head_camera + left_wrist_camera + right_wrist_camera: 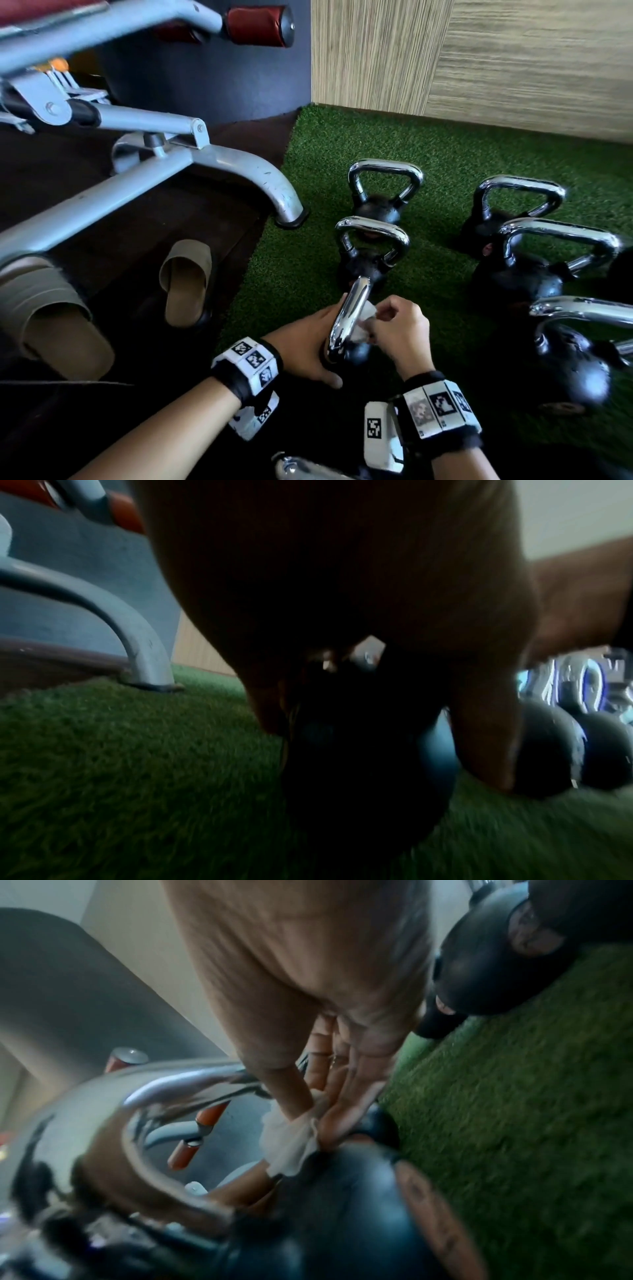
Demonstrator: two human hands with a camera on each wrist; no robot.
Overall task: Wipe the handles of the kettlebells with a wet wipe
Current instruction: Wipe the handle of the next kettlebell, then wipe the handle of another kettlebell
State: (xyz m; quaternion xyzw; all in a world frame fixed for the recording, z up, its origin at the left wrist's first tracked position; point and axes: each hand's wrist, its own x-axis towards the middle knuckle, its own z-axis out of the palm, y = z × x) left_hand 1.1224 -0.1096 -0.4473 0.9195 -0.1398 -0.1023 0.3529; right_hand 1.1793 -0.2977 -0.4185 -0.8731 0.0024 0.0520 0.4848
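The nearest kettlebell [354, 354] stands on green turf, its black ball below a chrome handle [349, 313]. My left hand [308, 342] grips the ball from the left; in the left wrist view the fingers [486, 745] and palm wrap the dark ball [359, 764]. My right hand [395, 327] pinches a crumpled white wet wipe [363, 325] against the right side of the handle. Seen from the right wrist, the wipe [291, 1139] sits between thumb and fingers where the chrome handle [113, 1123] meets the ball [342, 1204].
Several more chrome-handled kettlebells stand on the turf [308, 260]: two straight ahead [383, 185] [373, 246], others at right [548, 253] [575, 342]. A grey bench frame [239, 164] and beige slippers [186, 284] lie at left. A wood-panel wall [513, 68] closes the back.
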